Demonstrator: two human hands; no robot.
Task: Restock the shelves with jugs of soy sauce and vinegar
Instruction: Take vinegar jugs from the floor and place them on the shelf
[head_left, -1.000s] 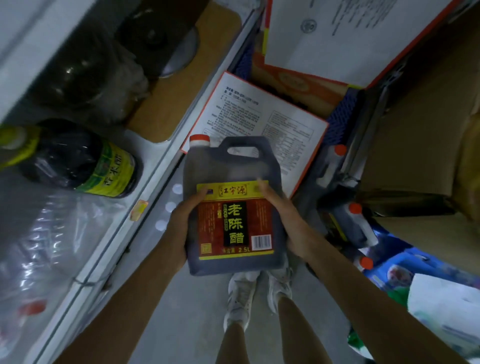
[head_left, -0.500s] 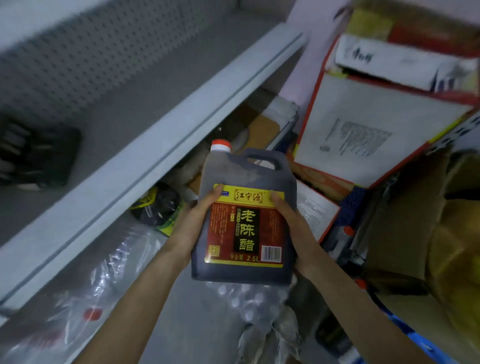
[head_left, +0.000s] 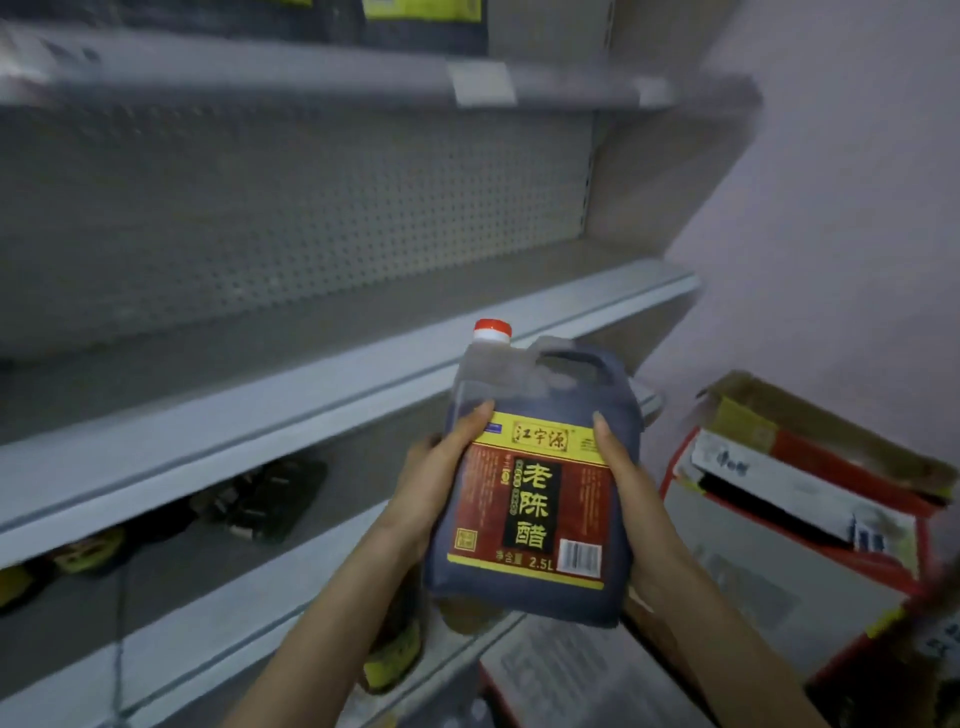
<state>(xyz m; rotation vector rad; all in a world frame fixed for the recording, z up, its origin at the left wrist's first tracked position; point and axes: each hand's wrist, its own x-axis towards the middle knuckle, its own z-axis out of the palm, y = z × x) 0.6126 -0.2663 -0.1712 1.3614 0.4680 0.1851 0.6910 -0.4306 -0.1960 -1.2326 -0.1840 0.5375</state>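
**Vinegar jug in both hands, level with the bare middle shelf**

My fingers are wrapped on the two sides of the vinegar jug (head_left: 535, 488): the left thumb (head_left: 470, 423) lies up the left edge of the label, the right thumb (head_left: 605, 434) up the right edge, and the rest of each hand curls round behind where I cannot see it. The left hand (head_left: 431, 491) and right hand (head_left: 641, 512) clamp the jug between them in mid-air; nothing carries it from below. The handle at the top is unused, and the red cap (head_left: 492, 330) points up and slightly away from me.

The jug hangs in front of the shelving, its cap about level with the front lip of the middle shelf (head_left: 311, 384). That shelf looks bare as far as the blurred view shows, with a perforated back panel (head_left: 291, 208) behind it. Dark bottles (head_left: 265, 496) lie on the shelf below, and an open carton (head_left: 810, 499) sits to my right.

I judge this to be the carry-to-shelf step, with placement not yet done. Next I would need to lift the base clear of that lip, push the jug forward over the shelf, and set it down upright, label outward, before loosening either hand. It is full and probably heavy, so I would let go only once it sits flat.
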